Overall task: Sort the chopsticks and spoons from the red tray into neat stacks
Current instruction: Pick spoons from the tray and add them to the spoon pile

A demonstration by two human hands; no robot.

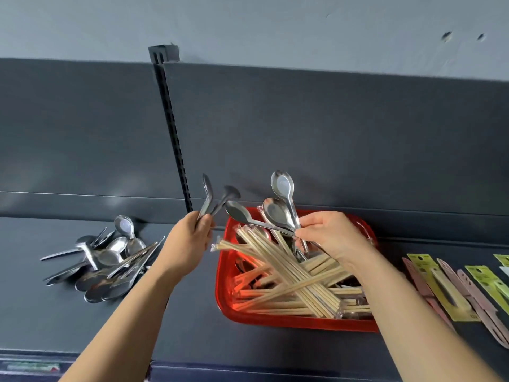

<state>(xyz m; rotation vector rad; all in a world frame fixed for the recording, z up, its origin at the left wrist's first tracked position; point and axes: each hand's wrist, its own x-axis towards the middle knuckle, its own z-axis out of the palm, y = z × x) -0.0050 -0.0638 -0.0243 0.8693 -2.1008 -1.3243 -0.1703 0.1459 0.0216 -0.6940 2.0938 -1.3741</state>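
On the dark grey shelf [192, 312], which runs the full width of the view, a red tray [224, 293] sits right of centre with its far edge close against the back panel [330, 133]. The panel is the same matte dark grey, split by a black slotted upright [172, 128], and above it a pale grey wall [248, 23] carries two small marks toward the right. A thin rail line crosses the panel low down on the left.

Inside the tray lie bundles of pale wooden chopsticks [289, 274] in clear wrappers, crossing one another at angles, with some spoon handles half buried beneath them.

The left hand [187, 244] hovers just left of the tray's far left corner, its fingers [205, 224] clenched around the handles of two metal spoons [217, 199] whose bowls point up toward the panel. The right hand [330, 238] is over the tray's far half, fingers pinching a fan of three spoons [278, 208]: two stand upright with bowls facing the camera, a third lies sideways pointing left.

Toward the shelf's left end, well apart from the tray, a loose pile of spoons [110, 266] rests on the bare surface, bowls and handles lying in mixed directions.

At the right edge of the shelf, near the tray, flat carded packets [446, 290] in yellow-green and dusty pink lie side by side
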